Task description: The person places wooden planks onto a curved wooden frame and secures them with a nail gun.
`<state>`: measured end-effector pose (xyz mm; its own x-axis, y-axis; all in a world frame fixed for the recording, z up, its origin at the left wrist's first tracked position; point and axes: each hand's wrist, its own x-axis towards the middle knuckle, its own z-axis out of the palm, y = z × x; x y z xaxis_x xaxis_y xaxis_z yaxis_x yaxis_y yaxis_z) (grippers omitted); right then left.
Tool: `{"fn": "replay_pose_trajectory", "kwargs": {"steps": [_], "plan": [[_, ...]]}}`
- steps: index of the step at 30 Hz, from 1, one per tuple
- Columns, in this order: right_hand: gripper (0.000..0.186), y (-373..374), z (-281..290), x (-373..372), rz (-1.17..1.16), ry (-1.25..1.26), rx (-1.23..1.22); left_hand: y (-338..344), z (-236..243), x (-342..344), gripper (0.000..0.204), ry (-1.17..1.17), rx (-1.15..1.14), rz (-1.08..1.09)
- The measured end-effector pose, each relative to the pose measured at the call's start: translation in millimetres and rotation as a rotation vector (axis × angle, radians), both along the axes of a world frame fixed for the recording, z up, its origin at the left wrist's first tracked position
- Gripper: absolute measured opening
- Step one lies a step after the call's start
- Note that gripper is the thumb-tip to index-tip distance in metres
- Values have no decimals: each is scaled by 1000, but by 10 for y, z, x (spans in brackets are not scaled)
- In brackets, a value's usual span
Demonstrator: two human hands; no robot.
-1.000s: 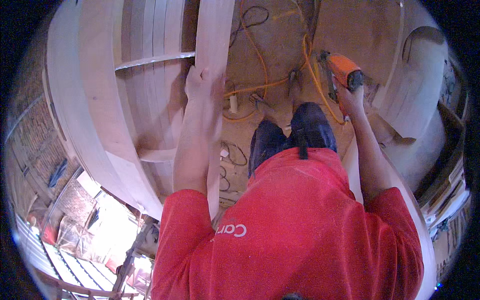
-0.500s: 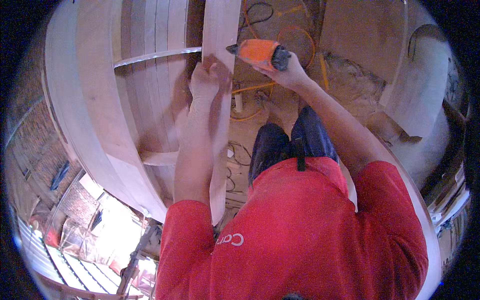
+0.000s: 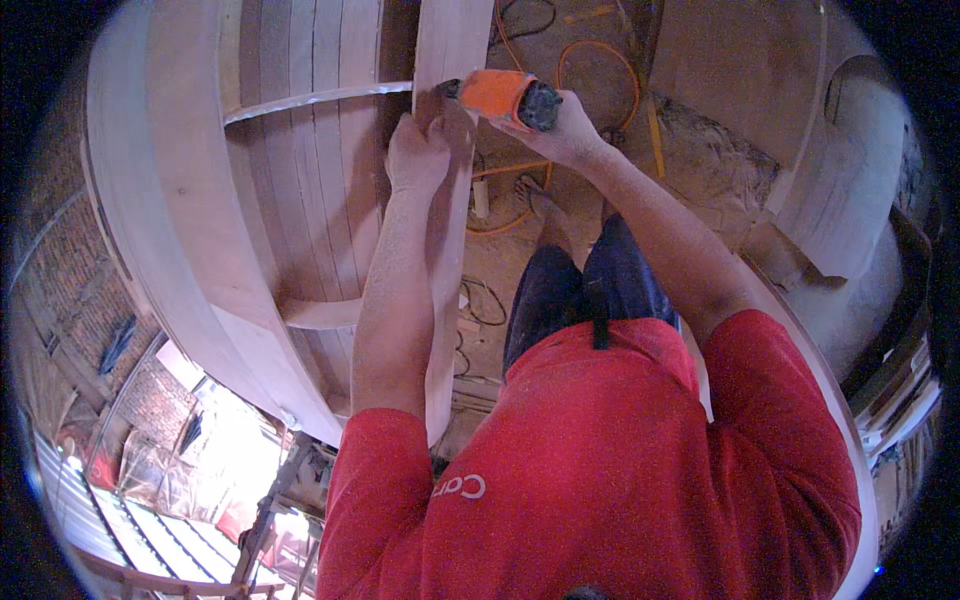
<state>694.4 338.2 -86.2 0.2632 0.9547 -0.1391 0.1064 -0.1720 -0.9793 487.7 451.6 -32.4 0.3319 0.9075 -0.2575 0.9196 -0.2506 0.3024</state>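
Observation:
A long pale wooden plank (image 3: 452,45) runs from the far edge toward me, along the side of a curved wooden frame. My left hand (image 3: 417,155) is closed at the plank's left edge, fingers curled and thumb toward the board; its fingertips are partly hidden. In my right hand (image 3: 570,132) is an orange and black power tool (image 3: 492,94), my fingers wrapped round it from the right. The tool's dark nose points left and overlaps the plank, just beyond my left hand. Whether the nose touches the wood I cannot tell.
Curved ribs and slats make up the wooden frame (image 3: 190,190) on the left. On the floor lie an orange hose (image 3: 632,75) and dark cables (image 3: 500,300). Large pale panels (image 3: 845,200) stand at the right. A brick wall (image 3: 155,405) shows at lower left.
The tool in my right hand has moved left, and its nose now overlaps the plank. My left hand stays at the plank's edge, shifted slightly in the picture as the view moved.

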Motion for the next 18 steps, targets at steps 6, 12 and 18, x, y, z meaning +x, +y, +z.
{"fn": "replay_pose_trajectory", "kwargs": {"steps": [6, 12, 18], "plan": [[46, 5, -157, 6, -17, 63, 19, 7, -66, 10, 37, 49, -9, -55], [44, 23, -111, 5, 33, -12, -11, 80, -233, -185, 35, -27, 199, -199], [40, 75, 205, -36, 39, 59, 67, -15, -9, -18, 37, -79, -97, 66]]}}
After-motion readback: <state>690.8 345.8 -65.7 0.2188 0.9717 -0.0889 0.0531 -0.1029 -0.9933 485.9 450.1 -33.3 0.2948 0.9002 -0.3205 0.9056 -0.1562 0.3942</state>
